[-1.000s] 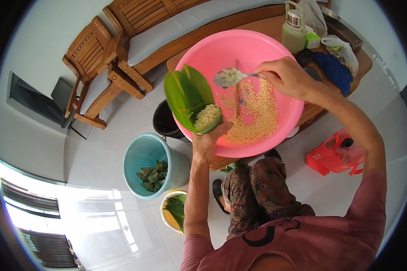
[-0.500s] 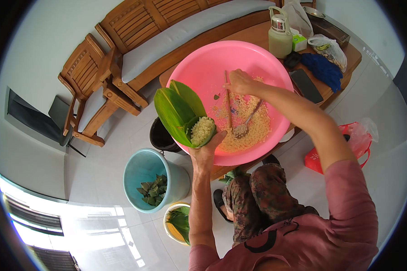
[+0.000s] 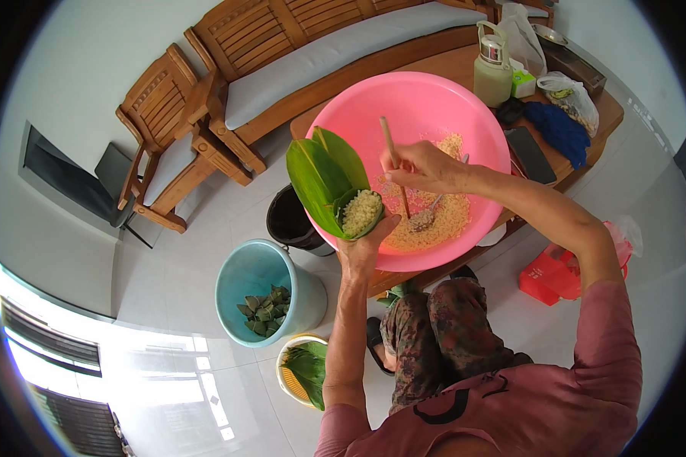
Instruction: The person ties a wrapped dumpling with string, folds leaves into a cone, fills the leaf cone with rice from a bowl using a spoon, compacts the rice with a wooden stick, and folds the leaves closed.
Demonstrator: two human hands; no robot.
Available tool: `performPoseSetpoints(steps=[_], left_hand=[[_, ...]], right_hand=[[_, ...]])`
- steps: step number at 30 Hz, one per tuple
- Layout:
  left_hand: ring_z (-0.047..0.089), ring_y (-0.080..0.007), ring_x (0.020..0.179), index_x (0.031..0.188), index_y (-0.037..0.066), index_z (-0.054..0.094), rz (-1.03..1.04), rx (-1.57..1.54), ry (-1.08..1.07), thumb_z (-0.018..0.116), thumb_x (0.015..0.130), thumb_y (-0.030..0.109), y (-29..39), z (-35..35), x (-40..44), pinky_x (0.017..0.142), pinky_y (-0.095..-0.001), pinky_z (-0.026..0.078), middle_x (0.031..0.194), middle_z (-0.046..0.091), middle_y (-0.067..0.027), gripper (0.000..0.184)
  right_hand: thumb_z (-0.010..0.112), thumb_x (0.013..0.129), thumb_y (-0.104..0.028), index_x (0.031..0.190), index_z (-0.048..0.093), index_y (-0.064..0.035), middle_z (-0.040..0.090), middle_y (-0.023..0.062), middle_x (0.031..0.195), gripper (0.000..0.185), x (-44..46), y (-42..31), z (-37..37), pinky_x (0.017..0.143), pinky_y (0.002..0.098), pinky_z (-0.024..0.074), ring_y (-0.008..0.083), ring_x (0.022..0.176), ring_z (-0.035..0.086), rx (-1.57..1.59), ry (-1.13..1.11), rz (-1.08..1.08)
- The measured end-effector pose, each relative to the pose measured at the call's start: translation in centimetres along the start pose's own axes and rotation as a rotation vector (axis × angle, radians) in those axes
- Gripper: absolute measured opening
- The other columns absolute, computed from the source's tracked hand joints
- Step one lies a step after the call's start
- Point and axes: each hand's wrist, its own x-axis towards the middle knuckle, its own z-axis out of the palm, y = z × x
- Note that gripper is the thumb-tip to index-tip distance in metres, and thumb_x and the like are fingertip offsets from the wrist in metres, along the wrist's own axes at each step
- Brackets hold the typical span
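Observation:
My left hand (image 3: 362,250) is wrapped round the base of a cone of long green leaves (image 3: 317,181), held over the basin's left edge. White rice grains (image 3: 360,212) fill the cone's mouth, and two leaf ends stand up behind it. A thin wooden stick, like a chopstick (image 3: 389,140), is gripped in my right hand (image 3: 428,169), its lower end down by the rice. Below that hand, a metal spoon (image 3: 421,221) lies in loose rice (image 3: 451,216) inside the large pink basin (image 3: 373,103). My right fingers partly hide the stick's middle.
Beneath the basin is a wooden table (image 3: 465,67) bearing a flask (image 3: 493,76), a phone (image 3: 531,154) and bags. On the floor stand a blue bucket (image 3: 309,293) with wrapped leaf parcels, a black bucket (image 3: 291,217), a leaf basket (image 3: 283,381) and a red bag (image 3: 545,278).
My right hand has come lower and nearer to me, with the stick now slanting more. The left hand still holds the filled leaf cone. The whole view has shifted slightly.

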Motion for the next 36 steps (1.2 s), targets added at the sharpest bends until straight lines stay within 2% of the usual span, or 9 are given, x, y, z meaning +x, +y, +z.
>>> performPoseSetpoints(steps=[2,5,8,14,19,23,26,31,36], left_hand=[[0.051,-0.0115,0.063,0.082,0.003,0.056,-0.017,-0.056,-0.001,0.067,0.063,-0.002,-0.2,-0.1,-0.1,0.058,-0.0255,0.044,0.07,0.055,-0.002,0.023],[0.052,-0.0135,0.065,0.091,0.002,0.054,-0.039,-0.158,-0.058,0.068,0.062,-0.003,-0.7,-0.7,0.0,0.058,-0.0274,0.044,0.073,0.055,-0.0037,0.032],[0.054,-0.0155,0.065,0.095,0.001,0.053,-0.079,-0.336,-0.075,0.071,0.061,-0.002,-1.0,-0.8,0.1,0.058,-0.029,0.045,0.074,0.056,-0.0052,0.039],[0.053,-0.0154,0.064,0.096,0.001,0.052,-0.085,-0.382,-0.195,0.073,0.061,-0.002,-1.1,-1.0,0.3,0.057,-0.0292,0.044,0.074,0.055,-0.0056,0.041],[0.053,-0.0131,0.065,0.097,0.002,0.052,-0.133,-0.431,-0.235,0.072,0.062,-0.002,-0.7,-0.5,0.5,0.058,-0.0267,0.043,0.074,0.055,-0.003,0.041],[0.052,-0.0114,0.065,0.094,0.004,0.054,-0.123,-0.378,-0.268,0.072,0.063,-0.002,-0.3,0.5,1.2,0.057,-0.0253,0.042,0.075,0.055,-0.0013,0.036],[0.051,-0.0102,0.064,0.09,0.005,0.056,-0.113,-0.258,-0.264,0.072,0.063,-0.001,-0.5,0.9,1.6,0.058,-0.0245,0.042,0.075,0.055,-0.0002,0.032],[0.051,-0.0114,0.066,0.093,0.005,0.053,-0.09,-0.135,-0.244,0.071,0.061,-0.001,-0.1,1.9,1.5,0.058,-0.0245,0.041,0.074,0.053,-0.0009,0.038],[0.052,-0.0107,0.071,0.092,0.006,0.054,-0.072,-0.074,-0.245,0.072,0.062,0.0,0.0,2.1,1.6,0.063,-0.0244,0.042,0.077,0.053,0.0005,0.036]], right_hand=[[0.047,0.092,-0.025,0.081,0.049,-0.0017,0.058,0.0073,0.072,0.025,-0.4,-0.4,-0.8,0.057,0.0218,0.0499,0.0097,0.063,0.057,-0.009,-0.22,0.169],[0.045,0.093,-0.028,0.088,0.053,0.0016,0.061,0.0089,0.077,0.031,-0.8,-3.4,-4.0,0.055,0.0253,0.0504,0.0133,0.064,0.06,0.249,0.192,0.176],[0.04,0.095,-0.025,0.087,0.05,-0.0013,0.059,0.009,0.082,0.027,-2.1,-5.9,-6.4,0.062,0.0239,0.0508,0.0115,0.066,0.058,0.513,0.434,-0.044],[0.04,0.095,-0.026,0.088,0.053,0.0013,0.058,0.0105,0.085,0.031,-3.9,-6.7,-2.9,0.066,0.0255,0.0512,0.0145,0.073,0.061,0.611,0.47,-0.036],[0.048,0.092,-0.018,0.089,0.053,0.0021,0.058,0.0081,0.082,0.021,-5.2,-7.6,-1.8,0.065,0.0242,0.0492,0.0112,0.073,0.059,0.456,0.363,-0.14],[0.053,0.089,-0.02,0.092,0.055,0.0007,0.058,0.0071,0.079,0.021,-3.2,-9.4,-3.1,0.062,0.0236,0.0472,0.0082,0.067,0.056,0.149,0.187,-0.24],[0.052,0.09,-0.021,0.091,0.054,0.0017,0.058,0.0053,0.074,0.023,-1.7,-9.9,-4.9,0.059,0.0232,0.0475,0.0083,0.064,0.056,0.164,0.091,-0.056],[0.046,0.092,-0.025,0.085,0.052,0.0027,0.059,0.0056,0.069,0.029,0.2,-12.3,-7.0,0.044,0.0221,0.0473,0.0106,0.051,0.058,0.271,0.23,-0.112],[0.045,0.093,-0.026,0.086,0.051,0.0022,0.059,0.0069,0.069,0.03,0.4,-11.1,-4.9,0.044,0.0214,0.0458,0.0099,0.052,0.057,0.244,0.053,0.03]])
